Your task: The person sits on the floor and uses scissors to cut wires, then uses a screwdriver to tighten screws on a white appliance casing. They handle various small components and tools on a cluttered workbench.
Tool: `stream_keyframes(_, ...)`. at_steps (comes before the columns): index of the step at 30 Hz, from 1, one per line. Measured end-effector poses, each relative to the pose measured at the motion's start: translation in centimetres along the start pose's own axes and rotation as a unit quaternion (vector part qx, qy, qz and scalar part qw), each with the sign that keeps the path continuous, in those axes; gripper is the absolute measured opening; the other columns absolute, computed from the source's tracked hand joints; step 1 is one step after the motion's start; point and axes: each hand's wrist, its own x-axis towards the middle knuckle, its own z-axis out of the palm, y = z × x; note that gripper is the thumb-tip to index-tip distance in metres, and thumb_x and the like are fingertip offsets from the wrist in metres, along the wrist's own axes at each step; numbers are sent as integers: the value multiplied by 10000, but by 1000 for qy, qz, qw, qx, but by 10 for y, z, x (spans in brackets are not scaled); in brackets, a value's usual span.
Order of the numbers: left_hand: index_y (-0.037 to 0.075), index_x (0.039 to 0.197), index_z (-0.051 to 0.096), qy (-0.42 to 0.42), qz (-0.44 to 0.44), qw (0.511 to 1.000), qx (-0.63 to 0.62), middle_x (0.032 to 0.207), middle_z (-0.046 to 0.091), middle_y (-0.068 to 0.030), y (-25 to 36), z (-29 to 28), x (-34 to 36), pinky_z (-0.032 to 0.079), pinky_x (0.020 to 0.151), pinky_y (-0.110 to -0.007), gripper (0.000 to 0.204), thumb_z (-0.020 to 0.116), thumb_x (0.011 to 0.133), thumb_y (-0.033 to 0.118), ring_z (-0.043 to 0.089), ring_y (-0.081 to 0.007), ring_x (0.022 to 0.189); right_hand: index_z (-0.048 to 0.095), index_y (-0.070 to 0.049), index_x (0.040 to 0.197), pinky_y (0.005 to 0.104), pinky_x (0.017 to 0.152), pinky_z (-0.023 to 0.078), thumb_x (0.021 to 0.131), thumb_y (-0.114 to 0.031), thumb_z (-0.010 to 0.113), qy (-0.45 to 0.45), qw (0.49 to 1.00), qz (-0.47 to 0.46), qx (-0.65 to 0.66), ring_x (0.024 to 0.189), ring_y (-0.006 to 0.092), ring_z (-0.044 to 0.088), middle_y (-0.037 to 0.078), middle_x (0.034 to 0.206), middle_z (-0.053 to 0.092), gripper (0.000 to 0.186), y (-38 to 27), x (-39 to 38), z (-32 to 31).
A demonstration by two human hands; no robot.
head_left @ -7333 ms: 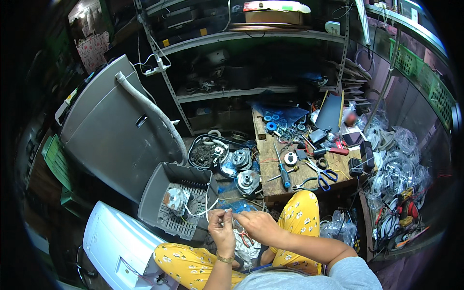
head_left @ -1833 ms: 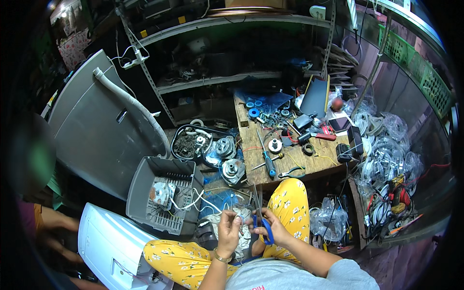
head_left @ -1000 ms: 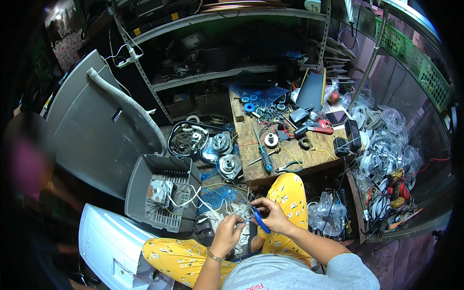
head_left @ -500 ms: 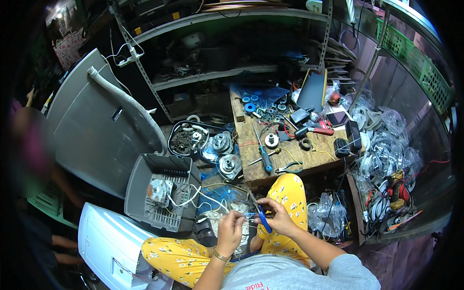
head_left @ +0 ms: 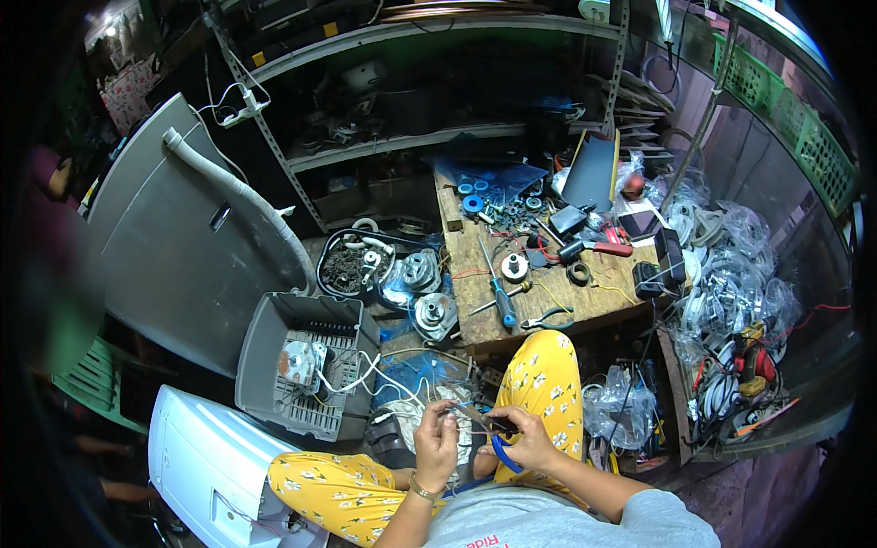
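My right hand (head_left: 528,438) is closed around blue-handled scissors (head_left: 505,455). Their blades point up and left, toward the fingertips of my left hand (head_left: 435,441). That hand is pinched on the end of thin wires, where a bit of blue shows beside the blades. A white cable (head_left: 364,376) runs from near my left hand to a round metal motor (head_left: 302,362). The motor sits inside a grey plastic housing (head_left: 256,365) with a slotted bottom. Below my hands, between my knees, lies a pale cloth (head_left: 464,447). Exactly where the blades meet the wires is too small to tell.
A wooden bench (head_left: 470,310) ahead bears a blue screwdriver (head_left: 502,301), pliers (head_left: 548,319) and small parts. Metal motor parts (head_left: 433,313) stand left of it. A white appliance panel (head_left: 196,457) lies left; bagged cable coils (head_left: 722,247) pile up right. Another person is at far left.
The scissors have swung from pointing upright to slanting left, their blades now near my left fingertips. My right hand has dropped slightly; the person at left has shifted.
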Motion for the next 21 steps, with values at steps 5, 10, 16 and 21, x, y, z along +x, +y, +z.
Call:
stream_keyframes(5, -2, 1063, 521, 1, 3, 1000, 13, 705, 533, 2, 8, 0, 0, 350, 479, -210, 149, 474, 935, 57, 426, -35, 541, 631, -11, 1043, 305, 687, 519, 641, -216, 844, 20, 1000, -2, 19, 770, 216, 648, 118, 916, 650, 499, -8, 2, 1)
stream_keyframes(10, -4, 994, 530, 19, 11, 999, -45, 757, 572, -27, -3, 2, -1, 398, 515, -225, 106, 529, 907, 55, 482, -62, 581, 650, -3, 1012, 308, 698, 525, 647, -153, 818, 28, 999, -43, -20, 773, 222, 656, 132, 899, 665, 429, -3, 4, 0)
stream_keyframes(16, -8, 865, 552, 22, 30, 995, 95, 722, 604, -100, -1, -4, 6, 440, 548, -302, 73, 607, 826, 19, 566, -158, 618, 663, -4, 1002, 322, 705, 529, 645, -62, 745, 32, 996, -60, -62, 775, 243, 658, 144, 907, 678, 371, -1, 4, -2)
stream_keyframes(21, -4, 797, 576, 36, 104, 978, 176, 671, 605, -97, 16, -3, 8, 435, 520, -295, 31, 607, 801, -5, 564, -180, 550, 670, -25, 1001, 328, 693, 526, 642, -61, 734, 30, 992, -79, -91, 757, 247, 646, 123, 894, 681, 367, -5, 6, -5)
